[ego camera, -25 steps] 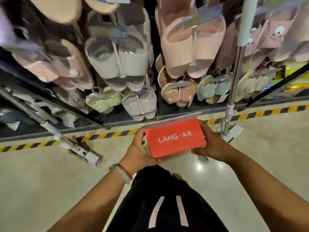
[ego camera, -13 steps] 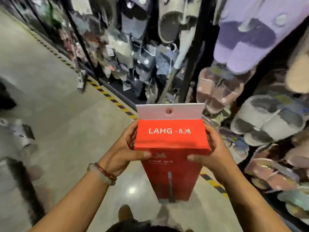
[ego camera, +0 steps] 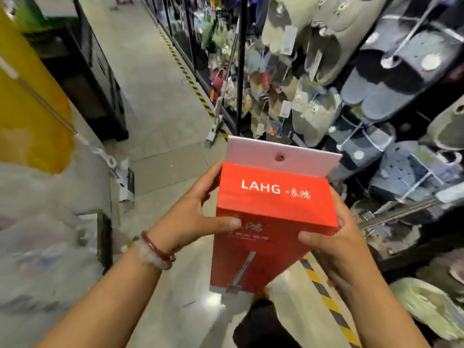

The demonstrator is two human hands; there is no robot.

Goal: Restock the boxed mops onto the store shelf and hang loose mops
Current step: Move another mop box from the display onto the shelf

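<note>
Box [ego camera: 272, 222] raised slightly, upright, long axis vertical, both hands' fingers [ego camera: 200, 187] gripping its top.

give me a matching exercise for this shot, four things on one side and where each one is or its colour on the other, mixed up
Things:
1. boxed mop
2. bracelet
3. hanging slippers
4. striped floor tape

Descriptions:
a. yellow and black, along the base of the shelving
b. on the left wrist
c. red, gripped between the left hand and right hand
d. on the display rack to the right of the aisle

Pairs: 1-c, 2-b, 3-d, 4-a
</note>
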